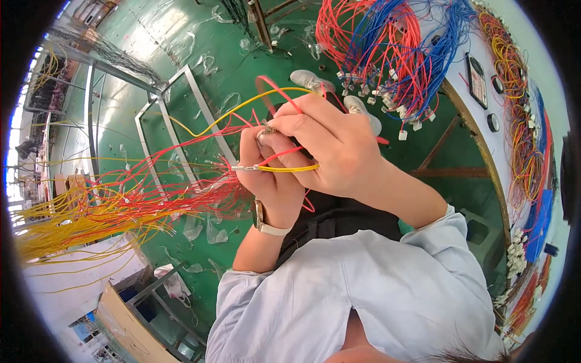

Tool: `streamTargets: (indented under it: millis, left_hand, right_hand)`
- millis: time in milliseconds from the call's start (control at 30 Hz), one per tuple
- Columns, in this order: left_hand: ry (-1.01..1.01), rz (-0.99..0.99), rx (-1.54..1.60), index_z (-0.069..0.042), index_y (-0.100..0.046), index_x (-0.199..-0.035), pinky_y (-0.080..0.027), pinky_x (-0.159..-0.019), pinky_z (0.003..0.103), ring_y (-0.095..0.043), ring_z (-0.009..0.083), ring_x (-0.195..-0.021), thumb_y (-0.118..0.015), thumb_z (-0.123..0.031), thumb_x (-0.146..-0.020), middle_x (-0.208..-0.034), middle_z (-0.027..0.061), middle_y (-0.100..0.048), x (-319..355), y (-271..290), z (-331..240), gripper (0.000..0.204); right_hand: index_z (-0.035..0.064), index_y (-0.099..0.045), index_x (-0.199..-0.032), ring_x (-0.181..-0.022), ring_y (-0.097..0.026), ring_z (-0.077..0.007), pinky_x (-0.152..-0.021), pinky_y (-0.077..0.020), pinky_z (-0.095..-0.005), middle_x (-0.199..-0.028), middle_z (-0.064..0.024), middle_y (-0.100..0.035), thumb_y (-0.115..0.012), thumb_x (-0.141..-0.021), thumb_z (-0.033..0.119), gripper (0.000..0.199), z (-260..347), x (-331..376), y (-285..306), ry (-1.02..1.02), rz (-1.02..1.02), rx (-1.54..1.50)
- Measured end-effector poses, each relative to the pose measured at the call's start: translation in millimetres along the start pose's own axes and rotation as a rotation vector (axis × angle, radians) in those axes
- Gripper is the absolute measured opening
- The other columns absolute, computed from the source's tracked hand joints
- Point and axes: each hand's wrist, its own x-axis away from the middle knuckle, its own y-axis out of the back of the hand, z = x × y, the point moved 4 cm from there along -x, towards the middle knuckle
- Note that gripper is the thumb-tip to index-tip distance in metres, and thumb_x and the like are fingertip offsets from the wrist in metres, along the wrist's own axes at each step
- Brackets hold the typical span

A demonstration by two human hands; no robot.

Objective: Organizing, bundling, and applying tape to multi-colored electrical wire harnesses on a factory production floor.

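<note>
My left hand (272, 175), with a wristwatch (259, 218) on its wrist, and my right hand (339, 142) meet in front of my chest. Between their fingertips is a small metal piece (268, 129), partly hidden, that looks like a wire terminal. A yellow wire (290, 169) ending in a silver crimp terminal (245, 168) passes out from under my right hand across the left fingers. Red wires (279, 153) run through both closed hands, and a flat red loop (266, 85) rises above them. Exactly which wire each finger pinches is hidden.
A large bundle of yellow and red wires (151, 202) stretches to the left. Red and blue wires with white connectors (387, 100) hang off the table (460, 91) at upper right, where a phone-like black device (476, 80) lies. Metal frames (166, 121) stand on the green floor.
</note>
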Motion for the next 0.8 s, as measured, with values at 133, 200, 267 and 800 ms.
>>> streamTargets:
  millis: [133,200,267,800]
  left_hand:
    - [-0.100,-0.039,-0.038,0.002,-0.047,-0.087,-0.040,-0.056,0.023,-0.049,0.0077,-0.065,-0.055,-0.014,-0.094,-0.072,0.0014,-0.052,4,-3,0,0.019]
    - [-0.027,-0.004,-0.002,0.003,-0.047,-0.088,-0.043,-0.059,0.024,-0.053,0.0109,-0.068,-0.058,-0.014,-0.092,-0.075,0.0041,-0.054,6,-2,4,0.021]
    - [0.157,-0.088,0.174,0.003,-0.049,-0.089,-0.044,-0.059,0.025,-0.055,0.0122,-0.068,-0.062,-0.015,-0.090,-0.076,0.0057,-0.057,7,-5,11,0.022]
    - [0.063,-0.051,-0.463,-0.001,-0.060,-0.088,-0.040,-0.050,0.021,-0.051,0.0064,-0.054,-0.049,-0.015,-0.096,-0.072,0.0050,-0.060,0,68,34,0.019]
  right_hand:
    - [0.0012,-0.064,-0.087,-0.062,-0.061,-0.0171,-0.046,-0.0500,-0.0259,-0.083,-0.0066,-0.062,-0.075,-0.070,0.017,0.026,3,4,-3,0.013,-0.030,0.078]
    - [0.0013,-0.064,-0.087,-0.062,-0.061,-0.0170,-0.047,-0.0505,-0.0258,-0.084,-0.0066,-0.062,-0.075,-0.070,0.017,0.026,7,4,-4,0.011,-0.030,0.102]
    - [0.0015,-0.064,-0.087,-0.063,-0.062,-0.0169,-0.049,-0.0515,-0.0257,-0.084,-0.0064,-0.062,-0.076,-0.069,0.020,0.029,8,3,-4,-0.077,0.013,0.134]
    - [-0.0005,-0.066,-0.095,-0.078,-0.063,-0.0139,-0.070,-0.0494,-0.0271,-0.082,-0.0081,-0.066,-0.056,-0.091,0.012,0.017,-78,10,26,-0.508,0.167,-0.289]
